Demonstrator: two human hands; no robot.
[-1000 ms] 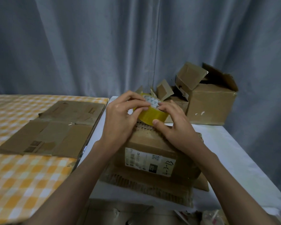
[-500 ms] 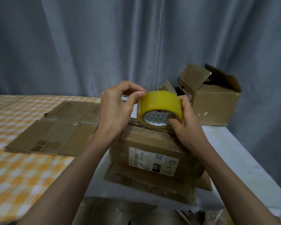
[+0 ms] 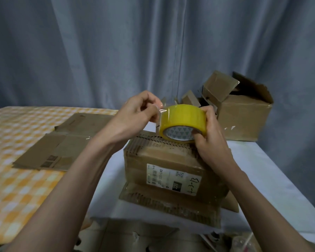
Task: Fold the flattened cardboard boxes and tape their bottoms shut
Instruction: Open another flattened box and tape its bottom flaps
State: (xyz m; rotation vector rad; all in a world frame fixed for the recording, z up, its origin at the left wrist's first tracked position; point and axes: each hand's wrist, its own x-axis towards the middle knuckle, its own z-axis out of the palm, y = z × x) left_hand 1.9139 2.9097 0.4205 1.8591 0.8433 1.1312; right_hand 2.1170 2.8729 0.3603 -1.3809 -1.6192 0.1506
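A folded cardboard box point(image 3: 173, 171) with a white label stands on the white table point(image 3: 273, 171) in front of me, its lower flaps splayed outward. Just above it my right hand point(image 3: 210, 137) grips a yellow roll of clear tape point(image 3: 183, 121), thumb inside the core. My left hand point(image 3: 136, 113) pinches the loose end of the tape point(image 3: 160, 110) at the roll's left side, a short clear strip peeled away. Flattened cardboard boxes point(image 3: 62, 140) lie on the checked tablecloth at the left.
Assembled boxes point(image 3: 242, 120) with open flaps stand at the back right against a grey curtain. The yellow checked table point(image 3: 16, 179) adjoins the white one. More cardboard point(image 3: 135, 237) lies low below the table's front edge.
The roll has been lifted off the box top and turned on edge. My left hand has caught the tape end and drawn a short strip to the left.
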